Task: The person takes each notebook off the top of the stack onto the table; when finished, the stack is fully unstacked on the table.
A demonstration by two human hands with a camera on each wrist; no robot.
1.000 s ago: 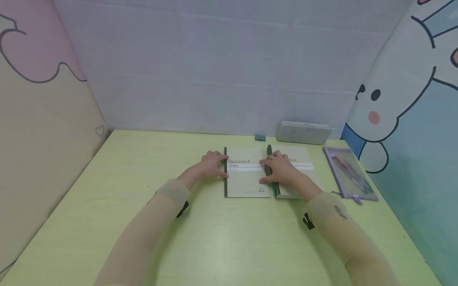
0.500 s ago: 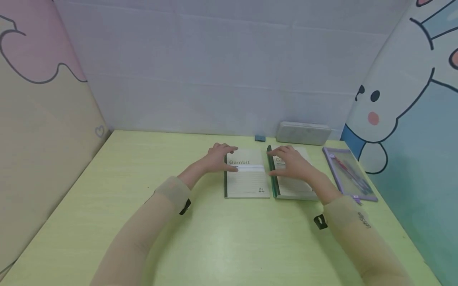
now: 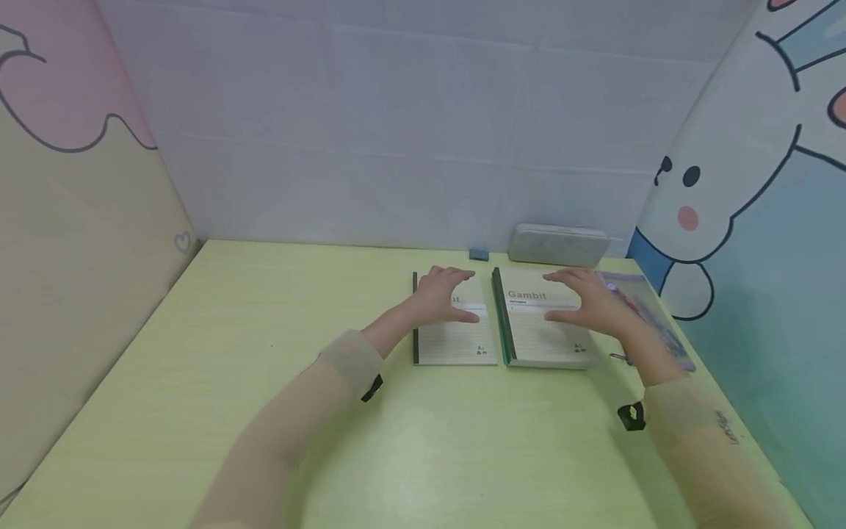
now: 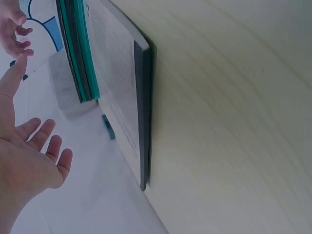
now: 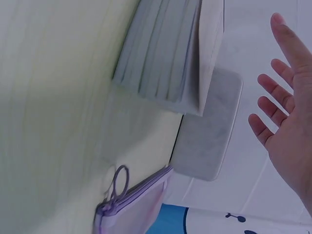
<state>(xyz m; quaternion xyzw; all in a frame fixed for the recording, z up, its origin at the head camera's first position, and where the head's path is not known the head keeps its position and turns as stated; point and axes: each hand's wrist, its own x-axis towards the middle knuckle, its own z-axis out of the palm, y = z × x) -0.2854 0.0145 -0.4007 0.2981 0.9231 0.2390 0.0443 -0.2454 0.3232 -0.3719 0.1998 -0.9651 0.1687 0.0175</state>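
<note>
A notebook (image 3: 456,344) with a dark spine and "Gambit" lettering, partly covered by my hand, lies flat on the table. Beside it on the right sits a stack of notebooks (image 3: 542,338), several thick, with dark and green spines (image 4: 80,53). Over the left notebook hovers my left hand (image 3: 436,297), fingers and thumb spread and nothing between them. My right hand (image 3: 588,301) is held above the stack's right side, also spread and holding nothing. Both wrist views show a gap between hand (image 5: 292,117) and notebooks.
At the back wall stand a pale grey case (image 3: 558,245) and a small blue block (image 3: 479,255). A purple-edged zip pouch (image 3: 670,334) with pens inside lies right of the stack, partly behind my right arm. Walls bound the table (image 3: 264,330).
Both hands have shifted right: the left from the left notebook's spine to over its cover, the right from between the notebooks to the stack's right side. The notebooks stay in place.
</note>
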